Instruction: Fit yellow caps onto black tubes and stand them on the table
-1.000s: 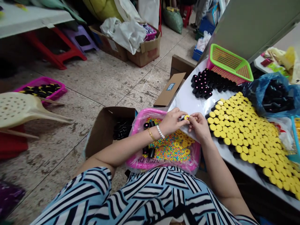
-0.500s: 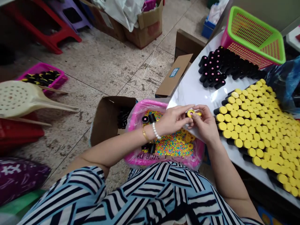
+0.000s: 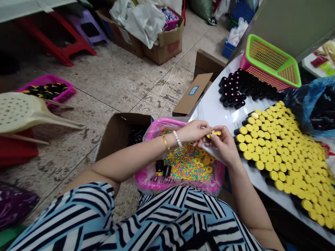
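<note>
Yellow piece [image 3: 217, 132] shows less of its round face than a moment ago, pinched where left hand [image 3: 196, 132] and right hand [image 3: 224, 142] meet; handling seems unfinished.

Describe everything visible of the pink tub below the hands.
The pink tub looks like glossy plastic, with rounded corners and a broad rim. A clear liner with dark print drapes over it. It holds small multicoloured beads, yellow discs toward the right and two black cylinders near left. It sits before the striped shirt; the left forearm crosses over it, and the table corner overlaps it. Its support is hidden.
</note>
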### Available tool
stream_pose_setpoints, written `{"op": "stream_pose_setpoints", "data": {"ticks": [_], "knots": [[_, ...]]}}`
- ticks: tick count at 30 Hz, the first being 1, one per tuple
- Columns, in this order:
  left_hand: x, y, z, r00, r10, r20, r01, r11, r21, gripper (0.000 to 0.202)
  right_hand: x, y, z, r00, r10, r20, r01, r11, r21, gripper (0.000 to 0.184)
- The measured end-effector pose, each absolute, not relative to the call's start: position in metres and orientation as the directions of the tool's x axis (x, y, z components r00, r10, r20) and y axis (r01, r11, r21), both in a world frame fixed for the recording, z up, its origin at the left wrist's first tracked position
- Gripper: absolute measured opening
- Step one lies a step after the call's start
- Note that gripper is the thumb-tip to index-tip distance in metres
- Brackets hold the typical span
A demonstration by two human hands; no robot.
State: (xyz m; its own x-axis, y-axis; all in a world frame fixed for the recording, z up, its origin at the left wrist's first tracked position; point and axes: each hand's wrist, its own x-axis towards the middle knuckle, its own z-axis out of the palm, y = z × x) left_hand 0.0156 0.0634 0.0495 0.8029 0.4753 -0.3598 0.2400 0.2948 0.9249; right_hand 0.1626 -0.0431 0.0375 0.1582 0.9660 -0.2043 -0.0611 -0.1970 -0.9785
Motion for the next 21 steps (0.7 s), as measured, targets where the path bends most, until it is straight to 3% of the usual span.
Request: {"op": "stream_pose_setpoints", "data": {"ticks": [4, 9, 12, 16, 21], "knots": [[0.022, 0.061, 0.049, 0.757, 0.535, -0.376, 0.228, 0.323, 0.919, 0.025, 0.165, -0.041, 0.033, 0.123, 0.979, -0.161, -0.065, -0.154, -0.986, 0.034], [0.015, 0.047, 0.043, 0.756, 0.6, -0.264, 0.188, 0.188, 0.964, 0.028, 0.165, -0.046, 0.029, 0.219, 0.968, -0.122, 0.013, -0.128, -0.992, 0.038], [0.007, 0.041, 0.039, 0.816, 0.561, -0.141, 0.133, 0.056, 0.99, 0.024, 0.169, -0.05, 0.024, 0.295, 0.952, -0.077, -0.052, -0.064, -0.997, 0.039], [0.005, 0.036, 0.032, 0.786, 0.617, 0.022, 0.144, -0.217, 0.965, 0.044, 0.174, -0.053, 0.015, 0.338, 0.94, -0.049, -0.199, 0.021, -0.98, 0.035], [0.014, 0.037, 0.036, 0.769, 0.62, 0.155, 0.243, -0.508, 0.826, 0.025, 0.174, -0.051, 0.013, 0.368, 0.925, -0.095, -0.292, 0.017, -0.956, 0.034]]}}
